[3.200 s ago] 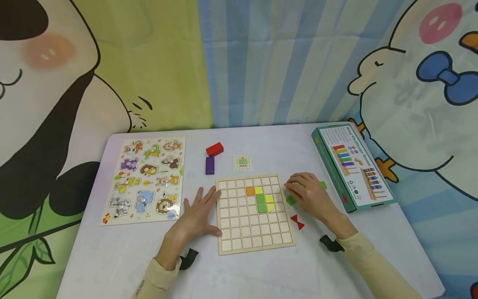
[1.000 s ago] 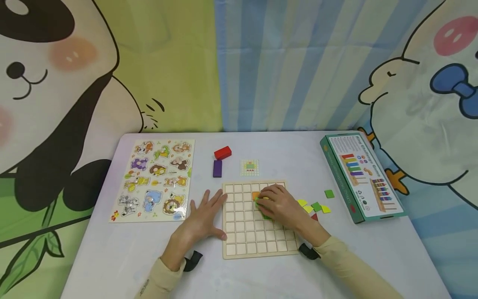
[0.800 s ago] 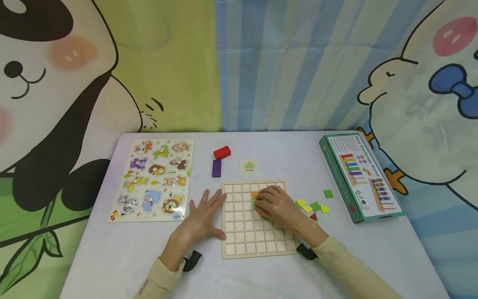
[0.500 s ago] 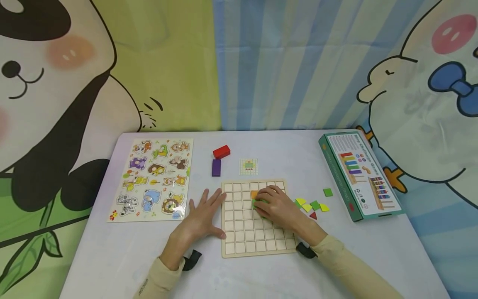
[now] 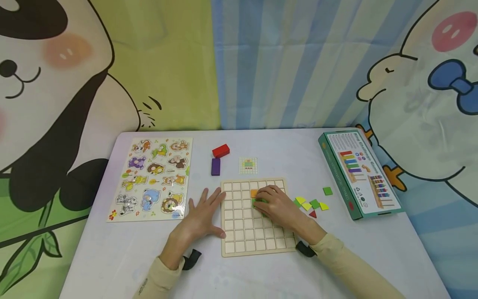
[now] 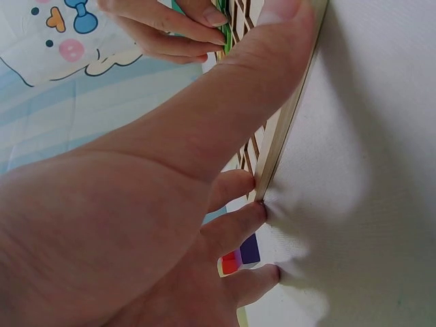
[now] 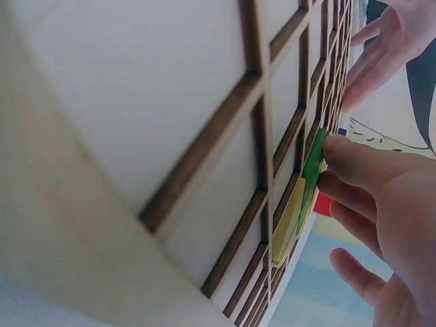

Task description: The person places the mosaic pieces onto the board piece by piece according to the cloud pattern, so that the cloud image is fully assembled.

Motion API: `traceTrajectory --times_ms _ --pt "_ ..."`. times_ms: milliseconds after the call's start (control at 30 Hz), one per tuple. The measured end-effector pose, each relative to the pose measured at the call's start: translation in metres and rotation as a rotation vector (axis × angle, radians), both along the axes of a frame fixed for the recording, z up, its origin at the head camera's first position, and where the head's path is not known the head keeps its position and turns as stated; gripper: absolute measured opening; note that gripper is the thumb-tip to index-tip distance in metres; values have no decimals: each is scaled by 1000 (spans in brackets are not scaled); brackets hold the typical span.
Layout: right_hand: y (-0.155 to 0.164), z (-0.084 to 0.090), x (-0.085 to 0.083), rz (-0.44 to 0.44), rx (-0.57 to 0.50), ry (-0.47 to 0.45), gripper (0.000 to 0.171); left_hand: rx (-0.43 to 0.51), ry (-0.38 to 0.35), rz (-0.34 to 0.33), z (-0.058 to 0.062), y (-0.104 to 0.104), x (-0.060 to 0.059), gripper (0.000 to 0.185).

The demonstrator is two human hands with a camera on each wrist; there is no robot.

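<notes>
A wooden grid board (image 5: 257,232) lies on the white table. My left hand (image 5: 201,216) rests flat beside it, with straight fingers (image 6: 238,221) against the left edge and the thumb along the near part. My right hand (image 5: 278,205) is over the board's upper middle. Its fingertips (image 7: 354,160) pinch a green square tile (image 5: 256,202) at a cell just below an orange tile (image 5: 254,193). The right wrist view shows this green tile (image 7: 313,167) tilted in its cell next to a yellow tile (image 7: 289,221). Other tiles under the hand are hidden.
Loose green and yellow tiles (image 5: 310,204), a red triangle (image 5: 313,214) and a green square (image 5: 328,191) lie right of the board. Behind it are a pattern card (image 5: 248,165), a purple block (image 5: 215,166) and a red block (image 5: 220,150). An animal puzzle (image 5: 153,178) is left, a green box (image 5: 358,172) right.
My right hand went from the loose tiles beside the board onto the board with a green tile, then crept slightly left over the last second. The left hand has stayed put.
</notes>
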State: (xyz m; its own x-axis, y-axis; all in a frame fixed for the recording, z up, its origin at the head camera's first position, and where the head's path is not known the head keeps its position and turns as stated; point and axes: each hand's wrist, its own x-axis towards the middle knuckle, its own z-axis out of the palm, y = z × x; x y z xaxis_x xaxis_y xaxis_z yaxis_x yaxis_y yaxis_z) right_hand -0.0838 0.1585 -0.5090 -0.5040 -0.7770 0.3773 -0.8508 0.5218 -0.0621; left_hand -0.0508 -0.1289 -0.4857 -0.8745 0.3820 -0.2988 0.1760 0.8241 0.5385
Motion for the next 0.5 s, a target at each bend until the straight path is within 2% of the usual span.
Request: traceTrajectory --times_ms 233,367,500 --pt "2 3 1 -7 -31 -34 10 6 1 -1 0 0 0 125" --pt "10 10 -1 -45 -64 -66 15 0 -1 -4 0 0 0 125" --pt "25 18 -5 -86 -95 -54 19 3 -2 -4 0 0 0 125"
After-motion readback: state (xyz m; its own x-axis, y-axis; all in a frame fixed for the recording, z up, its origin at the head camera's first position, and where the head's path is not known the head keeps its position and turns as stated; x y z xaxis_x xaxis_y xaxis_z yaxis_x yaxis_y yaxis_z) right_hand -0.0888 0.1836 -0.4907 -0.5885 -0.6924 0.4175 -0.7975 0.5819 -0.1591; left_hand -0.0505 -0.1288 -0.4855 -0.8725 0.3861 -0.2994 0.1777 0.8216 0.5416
